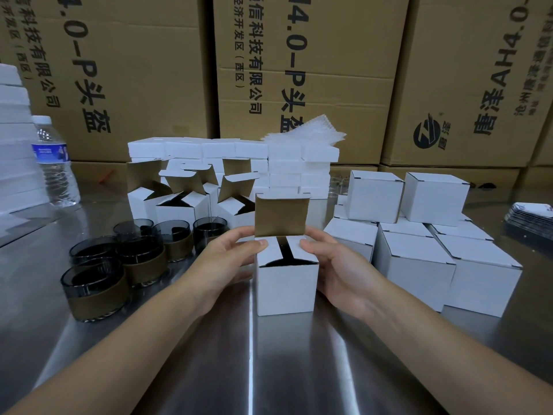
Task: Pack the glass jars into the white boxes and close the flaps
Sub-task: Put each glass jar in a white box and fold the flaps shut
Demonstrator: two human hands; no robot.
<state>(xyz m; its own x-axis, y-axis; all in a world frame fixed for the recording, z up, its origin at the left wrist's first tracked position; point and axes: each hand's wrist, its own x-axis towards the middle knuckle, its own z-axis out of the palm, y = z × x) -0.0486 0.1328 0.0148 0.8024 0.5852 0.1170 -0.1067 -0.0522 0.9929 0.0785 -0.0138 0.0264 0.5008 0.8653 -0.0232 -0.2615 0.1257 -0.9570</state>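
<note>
With left hand (227,259) and right hand (338,268) fingers (236,233) wrapped round the white cardboard box (285,286) on the steel worktop (269,369), thumbs pinning side flaps (269,250) (glass jar (283,250) presumably inside), hold them flat, fold the upright brown-lined lid (281,217) down squarely.

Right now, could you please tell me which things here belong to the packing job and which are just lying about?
Job: open white cardboard box gripped by the left hand and right hand; dark glass jars with brown bands; empty white boxes with raised flaps; closed white cardboard boxes.
Lying about: clear plastic water bottle; large brown cardboard cartons; stack of flat cards.
</note>
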